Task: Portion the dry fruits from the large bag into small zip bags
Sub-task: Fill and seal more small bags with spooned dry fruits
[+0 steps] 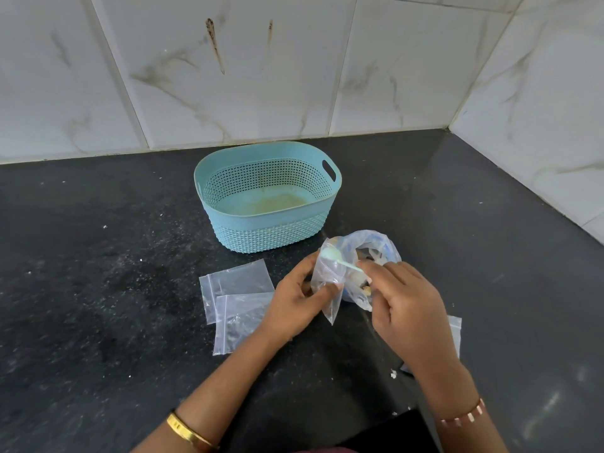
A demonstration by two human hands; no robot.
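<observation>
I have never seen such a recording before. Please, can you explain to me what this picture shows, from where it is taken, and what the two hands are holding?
There is no machine here: a person works with two bare hands. The single picture comes from a camera worn on the person's head, looking forward and down, so the arms enter from the bottom edge.

The surface is a dark countertop in a corner of marble-like wall tiles. On it stands a light blue plastic basket, with nothing in it that I can see.

The left hand holds a small clear zip bag upright. The right hand pinches a pale green spoon whose bowl is at that bag's mouth. Just behind lies the large bag with the dry fruits.

Two empty zip bags lie flat to the left, overlapping. Another clear bag shows partly behind the right hand.
</observation>
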